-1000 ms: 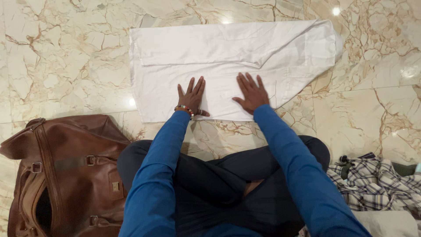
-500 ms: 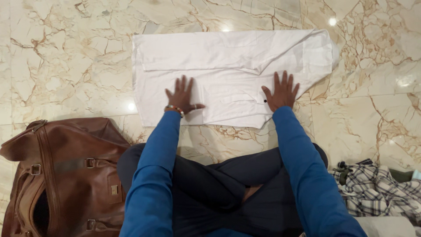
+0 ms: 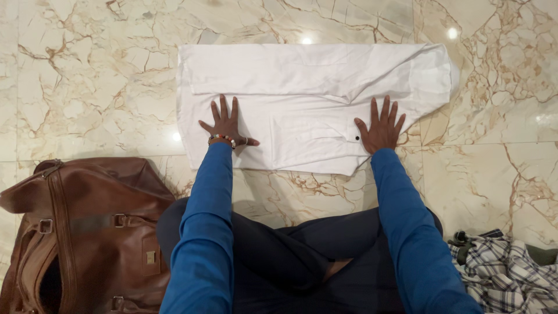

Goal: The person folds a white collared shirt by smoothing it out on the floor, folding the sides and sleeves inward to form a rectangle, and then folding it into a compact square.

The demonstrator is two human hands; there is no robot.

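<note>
Nearest the camera are the person's crossed legs in dark trousers, with a brown leather bag (image 3: 81, 232) on the floor at the left knee and a crumpled plaid shirt (image 3: 505, 273) at the right. Blue sleeves reach forward to a white garment (image 3: 308, 104) spread flat on the marble floor (image 3: 87, 75), just beyond the knees. The left hand (image 3: 225, 127), a bead bracelet at its wrist, lies palm down with fingers spread on the garment's left part; the right hand (image 3: 381, 127) lies likewise, fingers apart, near the right part, just beside a small dark button. Neither hand grips anything; both press flat on the cloth. The step in hand looks like smoothing a partly folded garment, the hands set wide apart along its near edge. A next move would call for keeping the cloth flat under both palms, and any further fold would need a pinch at an edge rather than open palms. The garment's long axis runs left to right across the view; its far half carries a folded-over layer, and its irregular, angled end points right.
</note>
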